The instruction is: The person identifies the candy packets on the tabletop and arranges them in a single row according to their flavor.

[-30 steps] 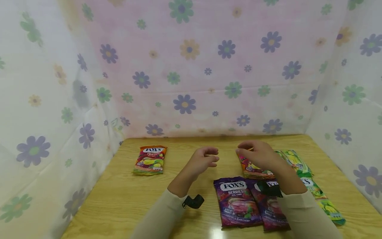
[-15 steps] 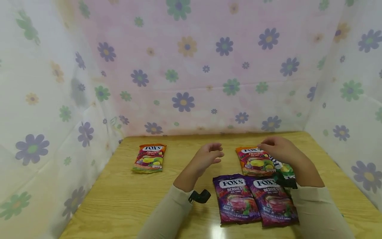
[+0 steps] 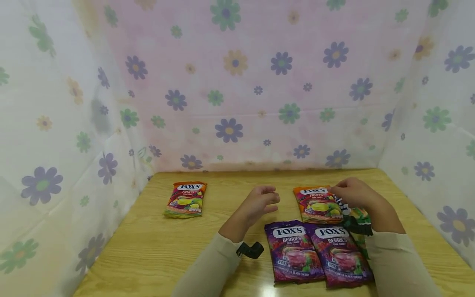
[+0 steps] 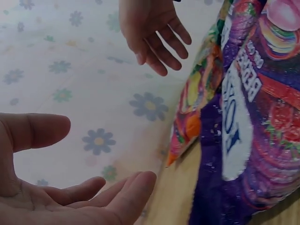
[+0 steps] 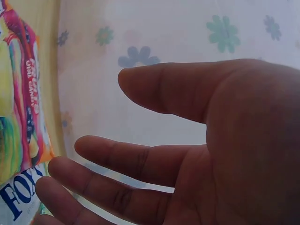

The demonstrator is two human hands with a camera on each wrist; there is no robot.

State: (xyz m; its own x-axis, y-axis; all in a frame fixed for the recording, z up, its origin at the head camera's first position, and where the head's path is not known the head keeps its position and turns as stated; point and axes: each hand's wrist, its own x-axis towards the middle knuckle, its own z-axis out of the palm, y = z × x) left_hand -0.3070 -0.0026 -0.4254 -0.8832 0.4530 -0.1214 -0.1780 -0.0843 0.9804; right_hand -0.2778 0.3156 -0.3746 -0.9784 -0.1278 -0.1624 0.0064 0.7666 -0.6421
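Observation:
My left hand [image 3: 259,204] hovers over the table left of the right-hand bags, fingers loosely bent and apart, holding nothing. My right hand [image 3: 361,194] is beside an orange Fox's Fruits candy bag [image 3: 318,206] and above a green candy bag [image 3: 360,216], which it and the wrist partly hide. The right wrist view shows its thumb and fingers [image 5: 126,159] spread, with nothing between them. Two purple Fox's Berries bags [image 3: 295,251] [image 3: 341,255] lie side by side in front. Another orange Fruits bag [image 3: 186,200] lies alone at the left.
The bags lie flat on a wooden table [image 3: 156,251]. A flowered cloth [image 3: 252,103] closes off the back and both sides. A black wrist camera [image 3: 250,250] sits on the left sleeve.
My right hand has moved right from over the orange Fruits bag, uncovering it and the second purple bag, and now covers much of the green bags. My left hand has shifted slightly right.

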